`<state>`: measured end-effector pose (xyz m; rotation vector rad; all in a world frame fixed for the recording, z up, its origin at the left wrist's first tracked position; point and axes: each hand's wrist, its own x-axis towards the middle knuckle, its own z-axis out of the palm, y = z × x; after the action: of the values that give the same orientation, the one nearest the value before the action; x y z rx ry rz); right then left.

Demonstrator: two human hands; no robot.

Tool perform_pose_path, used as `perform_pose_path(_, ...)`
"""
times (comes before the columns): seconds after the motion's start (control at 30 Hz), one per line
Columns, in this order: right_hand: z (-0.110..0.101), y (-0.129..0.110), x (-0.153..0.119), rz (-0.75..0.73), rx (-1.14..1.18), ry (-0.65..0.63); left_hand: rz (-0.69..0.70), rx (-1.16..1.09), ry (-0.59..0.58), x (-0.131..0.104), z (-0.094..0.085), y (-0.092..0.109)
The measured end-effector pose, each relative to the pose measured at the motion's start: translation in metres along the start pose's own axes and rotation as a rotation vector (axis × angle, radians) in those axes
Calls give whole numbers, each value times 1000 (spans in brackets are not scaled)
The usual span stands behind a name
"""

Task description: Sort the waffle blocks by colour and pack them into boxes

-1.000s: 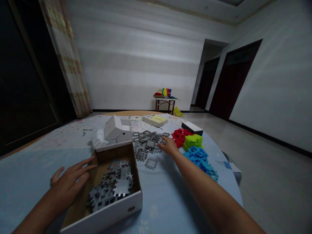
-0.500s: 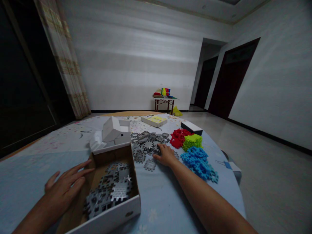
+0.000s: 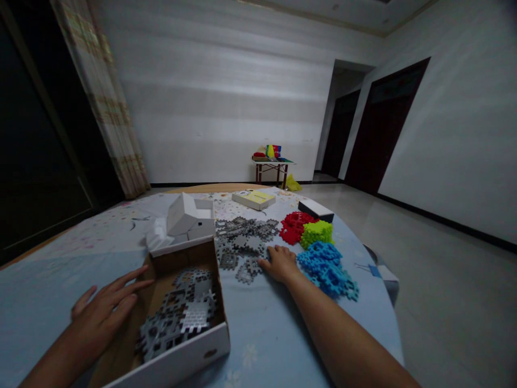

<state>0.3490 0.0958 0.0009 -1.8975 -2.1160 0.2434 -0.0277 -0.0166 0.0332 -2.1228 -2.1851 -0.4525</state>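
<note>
My left hand (image 3: pixel 103 311) rests with spread fingers over the left wall of an open white cardboard box (image 3: pixel 173 372). Inside the box lie grey notched interlocking pieces (image 3: pixel 177 312), some flat and square, some frame-like. My right hand (image 3: pixel 280 263) lies low on the table at the right edge of a loose pile of similar grey pieces (image 3: pixel 242 237), thumb apart from the bent fingers. Its thumb is beside a grey frame-shaped piece (image 3: pixel 247 271). What lies under the palm is hidden. Right of this hand are blue pieces (image 3: pixel 327 269), lime-green pieces (image 3: pixel 317 234) and red pieces (image 3: pixel 297 226).
Behind the box stand an open white carton (image 3: pixel 183 215) and crumpled white plastic (image 3: pixel 157 233). A yellow-and-white box (image 3: pixel 253 200) and a black-and-white box (image 3: pixel 316 210) lie farther back. A clip (image 3: pixel 374 270) holds the tablecloth (image 3: pixel 262 323) at the right edge.
My right hand has shifted slightly right and toward me, with its fingers more drawn in. The near grey frame-shaped piece has turned. My left hand stays at the box wall.
</note>
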Motion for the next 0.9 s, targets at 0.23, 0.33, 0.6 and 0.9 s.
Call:
perform_pose_path(0.23,11,-6,2,-85,81,20,-14,-22,40,-1,0,4)
perform_pose_path(0.33,11,-12,13,-65,118,59,3,-38,59,-2,-1,5)
perform_pose_path(0.6,16,-33,37,-115,86,-18,15,-27,53,-5,2,2)
perform_pose_path(0.9,8,-24,22,-248,251,-36,30,-29,87,-6,3,6)
